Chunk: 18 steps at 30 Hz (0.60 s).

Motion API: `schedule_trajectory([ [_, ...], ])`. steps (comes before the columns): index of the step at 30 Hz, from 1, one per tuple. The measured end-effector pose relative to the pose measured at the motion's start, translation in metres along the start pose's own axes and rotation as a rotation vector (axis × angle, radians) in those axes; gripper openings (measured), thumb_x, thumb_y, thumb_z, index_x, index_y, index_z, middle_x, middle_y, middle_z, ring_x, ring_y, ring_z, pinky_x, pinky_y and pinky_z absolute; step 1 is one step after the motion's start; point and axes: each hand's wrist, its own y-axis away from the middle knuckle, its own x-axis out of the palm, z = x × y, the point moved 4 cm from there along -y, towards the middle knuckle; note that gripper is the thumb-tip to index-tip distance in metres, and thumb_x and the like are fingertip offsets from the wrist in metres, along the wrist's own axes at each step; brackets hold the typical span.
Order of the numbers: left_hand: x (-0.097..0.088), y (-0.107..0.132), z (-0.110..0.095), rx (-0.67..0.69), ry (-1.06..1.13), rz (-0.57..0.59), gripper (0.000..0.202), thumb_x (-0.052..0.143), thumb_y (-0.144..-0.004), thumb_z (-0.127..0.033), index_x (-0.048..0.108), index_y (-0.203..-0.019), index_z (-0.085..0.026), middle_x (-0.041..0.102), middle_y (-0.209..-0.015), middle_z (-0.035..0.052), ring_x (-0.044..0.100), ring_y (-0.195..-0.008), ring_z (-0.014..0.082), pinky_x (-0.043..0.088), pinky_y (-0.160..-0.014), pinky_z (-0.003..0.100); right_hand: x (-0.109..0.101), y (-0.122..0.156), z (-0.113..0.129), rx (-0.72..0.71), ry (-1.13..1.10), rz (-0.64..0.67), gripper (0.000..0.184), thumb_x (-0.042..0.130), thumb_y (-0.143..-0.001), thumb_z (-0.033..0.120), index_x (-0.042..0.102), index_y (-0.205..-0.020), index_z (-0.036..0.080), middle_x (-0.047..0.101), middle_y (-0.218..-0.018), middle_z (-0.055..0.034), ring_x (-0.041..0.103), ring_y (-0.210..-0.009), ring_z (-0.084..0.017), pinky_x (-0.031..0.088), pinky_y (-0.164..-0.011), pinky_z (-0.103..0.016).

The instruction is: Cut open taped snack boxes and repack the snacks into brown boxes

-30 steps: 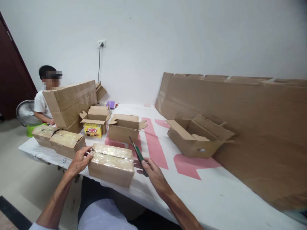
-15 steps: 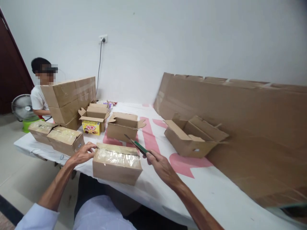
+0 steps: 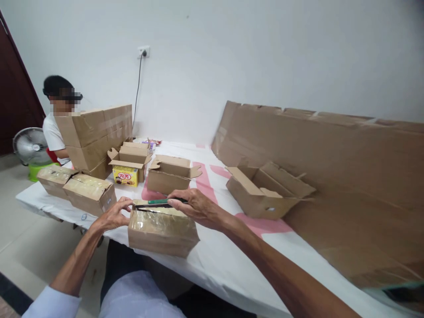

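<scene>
A taped cardboard box (image 3: 160,236) sits before me at the table's near edge, with shiny clear tape across its top and a dark slit along the seam. My right hand (image 3: 195,206) is closed around the green handle of a knife (image 3: 157,202). Its blade lies along the box's top seam, the tip close to the left end. At the box's left back corner, my left hand (image 3: 115,214) pinches the edge between thumb and curled fingers.
Behind stand two open boxes (image 3: 170,179) and a yellow packet (image 3: 125,176). Another open box (image 3: 265,194) is to the right, before a large cardboard sheet (image 3: 331,176). Two taped boxes (image 3: 88,194) and a box stack (image 3: 96,137) are left, near a person (image 3: 54,132).
My right hand has moved left over the box, bringing the knife from beyond its right end down onto the top seam. My left hand stays at the left corner.
</scene>
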Motion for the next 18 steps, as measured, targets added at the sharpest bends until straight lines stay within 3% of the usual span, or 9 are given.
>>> schedule_trajectory([
  [11, -0.002, -0.001, 0.000, -0.003, -0.061, 0.029, 0.053, 0.080, -0.075, -0.035, 0.073, -0.127, -0.029, 0.054, -0.126, 0.0060, 0.058, -0.113, 0.0235, 0.057, -0.088, 0.032, 0.000, -0.024, 0.025, 0.085, 0.333, 0.185, 0.029, 0.056, -0.104, 0.035, 0.081, -0.103, 0.022, 0.077, -0.085, -0.0056, 0.063, -0.072, -0.016, 0.035, -0.064, -0.027],
  [18, -0.011, -0.004, 0.005, 0.001, -0.151, -0.004, 0.058, 0.083, -0.075, -0.041, 0.072, -0.130, -0.030, 0.057, -0.127, 0.0063, 0.061, -0.111, 0.0246, 0.057, -0.097, 0.039, -0.019, -0.013, 0.016, 0.150, 0.577, 0.268, 0.030, 0.059, -0.102, 0.036, 0.080, -0.087, 0.021, 0.078, -0.081, -0.0078, 0.066, -0.071, -0.019, 0.034, -0.061, -0.029],
])
